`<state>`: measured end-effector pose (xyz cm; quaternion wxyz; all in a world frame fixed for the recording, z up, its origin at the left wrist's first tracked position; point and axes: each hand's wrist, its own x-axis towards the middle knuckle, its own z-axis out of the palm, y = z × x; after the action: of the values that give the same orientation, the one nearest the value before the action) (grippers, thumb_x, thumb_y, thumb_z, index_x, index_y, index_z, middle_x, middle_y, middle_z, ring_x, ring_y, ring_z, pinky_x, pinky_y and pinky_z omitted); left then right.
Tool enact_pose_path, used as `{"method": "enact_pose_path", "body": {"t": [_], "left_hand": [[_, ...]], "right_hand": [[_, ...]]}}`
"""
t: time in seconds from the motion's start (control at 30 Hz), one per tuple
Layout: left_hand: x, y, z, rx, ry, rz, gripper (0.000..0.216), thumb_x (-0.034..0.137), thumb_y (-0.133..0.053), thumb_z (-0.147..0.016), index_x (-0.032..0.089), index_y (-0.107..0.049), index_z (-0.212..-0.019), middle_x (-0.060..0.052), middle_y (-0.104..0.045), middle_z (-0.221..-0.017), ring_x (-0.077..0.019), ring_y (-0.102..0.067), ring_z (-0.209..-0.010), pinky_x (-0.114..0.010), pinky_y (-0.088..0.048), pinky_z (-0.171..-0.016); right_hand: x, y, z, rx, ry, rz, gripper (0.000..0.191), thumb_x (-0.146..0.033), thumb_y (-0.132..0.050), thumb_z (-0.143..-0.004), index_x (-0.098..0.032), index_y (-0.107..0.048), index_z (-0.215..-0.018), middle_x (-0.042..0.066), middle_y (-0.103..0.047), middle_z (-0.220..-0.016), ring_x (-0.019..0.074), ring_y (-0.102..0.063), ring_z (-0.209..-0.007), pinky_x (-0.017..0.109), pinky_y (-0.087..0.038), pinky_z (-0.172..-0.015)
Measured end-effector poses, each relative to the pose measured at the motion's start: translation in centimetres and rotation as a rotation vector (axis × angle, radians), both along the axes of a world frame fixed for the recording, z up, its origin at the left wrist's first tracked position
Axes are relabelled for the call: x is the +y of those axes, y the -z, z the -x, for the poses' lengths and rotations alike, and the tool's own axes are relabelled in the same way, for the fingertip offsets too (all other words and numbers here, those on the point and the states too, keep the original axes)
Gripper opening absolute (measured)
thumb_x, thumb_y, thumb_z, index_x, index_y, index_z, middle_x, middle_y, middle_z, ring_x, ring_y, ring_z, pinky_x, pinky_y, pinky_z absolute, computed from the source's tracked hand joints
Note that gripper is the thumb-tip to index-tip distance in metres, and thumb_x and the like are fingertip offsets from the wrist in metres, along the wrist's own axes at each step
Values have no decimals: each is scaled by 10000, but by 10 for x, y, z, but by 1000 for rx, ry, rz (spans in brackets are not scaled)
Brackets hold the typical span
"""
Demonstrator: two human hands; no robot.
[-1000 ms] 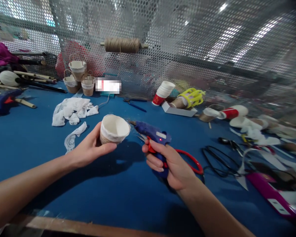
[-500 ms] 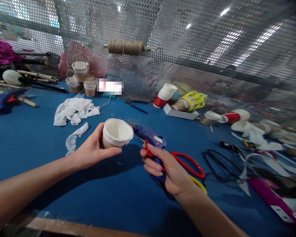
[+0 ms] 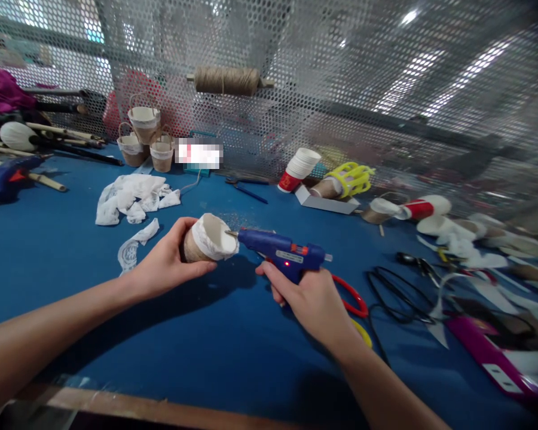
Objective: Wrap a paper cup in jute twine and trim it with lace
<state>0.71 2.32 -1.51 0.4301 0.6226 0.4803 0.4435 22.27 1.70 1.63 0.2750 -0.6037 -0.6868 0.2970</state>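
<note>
My left hand (image 3: 173, 257) is wrapped round a paper cup (image 3: 199, 242) covered in brown twine, with white lace about its rim. The cup is tilted, its mouth facing right. In my right hand (image 3: 307, 298) is a blue hot glue gun (image 3: 282, 248) with a lit red light. Its metal nozzle reaches the cup's mouth at the inner rim; whether it touches cannot be made out. A strip of lace (image 3: 137, 242) and a pile of white lace (image 3: 132, 194) lie left of the cup.
Finished twine cups with handles (image 3: 146, 128) stand at the back left. Stacked paper cups (image 3: 298, 170), pliers (image 3: 248, 188) and a grey tray (image 3: 327, 202) are farther back. Red-handled scissors (image 3: 352, 295), black cable (image 3: 397, 298) and a purple power strip (image 3: 488, 355) lie right. A second glue gun (image 3: 13, 176) is far left.
The cup has tipped over to the right in my left hand. My right hand has turned the glue gun level and brought its nozzle to the cup's mouth.
</note>
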Motion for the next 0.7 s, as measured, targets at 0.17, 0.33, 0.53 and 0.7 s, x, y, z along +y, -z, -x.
{"method": "enact_pose_path", "body": {"t": [0.17, 0.33, 0.53, 0.7], "left_hand": [[1, -1, 1, 60, 21, 14, 525, 313, -676, -634, 177, -407, -1063, -46, -562, -1003, -194, -572, -917, -312, -483, -802], [0, -4, 5, 64, 156, 56, 584, 341, -692, -625, 186, -419, -1118, -52, -565, -1036, -199, -567, -909, -309, -488, -779], [-1, -10, 9, 38, 285, 170, 606, 358, -697, -624, 180, -432, -1139, -61, -565, -1037, -215, -547, -939, -295, -492, -756], [-2, -12, 9, 35, 287, 193, 573, 362, -684, -634, 175, -444, -1120, -59, -562, -1026, -209, -544, -926, -289, -491, -741]], "right_hand": [[1, -5, -6, -23, -37, 35, 280, -375, -532, -784, -135, -669, -739, -19, -510, -444, 105, -491, -406, 228, -418, -432], [5, -11, -17, 78, -153, 22, 308, -399, -511, -820, -143, -655, -728, -38, -477, -440, 89, -476, -434, 219, -426, -484], [11, -11, -23, 86, -201, 79, 292, -408, -538, -810, -143, -654, -767, -42, -471, -447, 86, -462, -418, 219, -418, -453], [10, -11, -22, -27, -142, 84, 277, -387, -550, -799, -145, -675, -751, -23, -509, -458, 98, -503, -439, 220, -434, -460]]}}
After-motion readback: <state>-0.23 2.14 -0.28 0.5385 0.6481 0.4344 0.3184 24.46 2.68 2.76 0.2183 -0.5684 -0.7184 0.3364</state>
